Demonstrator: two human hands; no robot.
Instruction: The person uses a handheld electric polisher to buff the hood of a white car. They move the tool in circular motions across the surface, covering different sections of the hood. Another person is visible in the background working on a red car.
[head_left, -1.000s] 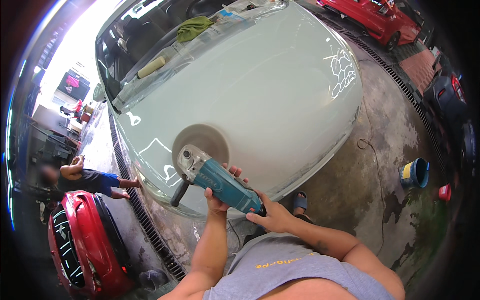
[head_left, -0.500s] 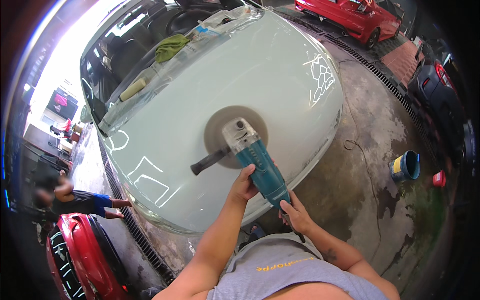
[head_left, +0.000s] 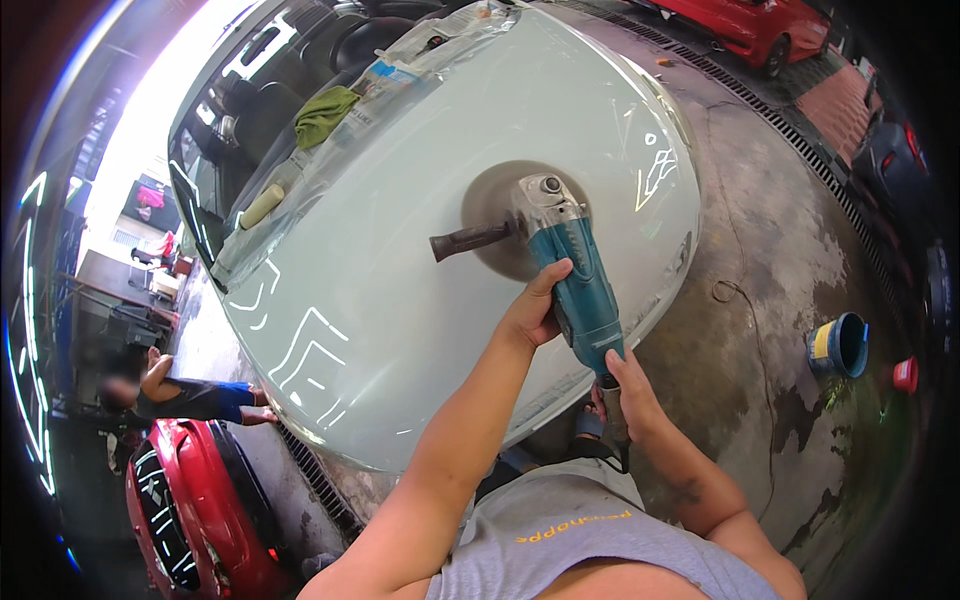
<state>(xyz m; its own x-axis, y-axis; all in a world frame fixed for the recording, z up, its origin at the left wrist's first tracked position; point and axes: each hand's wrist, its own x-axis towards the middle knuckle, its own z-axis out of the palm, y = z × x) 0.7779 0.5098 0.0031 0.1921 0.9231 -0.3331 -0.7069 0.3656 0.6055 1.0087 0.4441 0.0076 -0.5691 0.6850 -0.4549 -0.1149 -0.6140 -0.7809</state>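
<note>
We take the pale car hood (head_left: 400, 290) first, as it fills most of the view. The masking sheets (head_left: 365, 115) are laid along the windshield base, so we judge the preparation done and the polishing under way. Which patches of paint are finished is hard to say, given the glare and soft reflections; the sheets are yet to come off.

For room, we see bare paint on every side of the tool. The near edge curves away below the forearms, and the sheets, with a green cloth (head_left: 325, 115) on them, bound the far side. A red car (head_left: 205, 510) and another person (head_left: 190, 398) are well apart, to the left.

The teal polisher (head_left: 580, 270) sits right of the hood's middle, its round pad (head_left: 485, 215) on the paint and blurred, as if spinning. The left hand (head_left: 540, 305) clasps the body, thumb over the top; we cannot tell how its hidden fingers lie. The right hand (head_left: 630, 390) wraps the rear end, thumb along it and fingers curled around. The side handle (head_left: 468, 242) points left, unheld.
</note>
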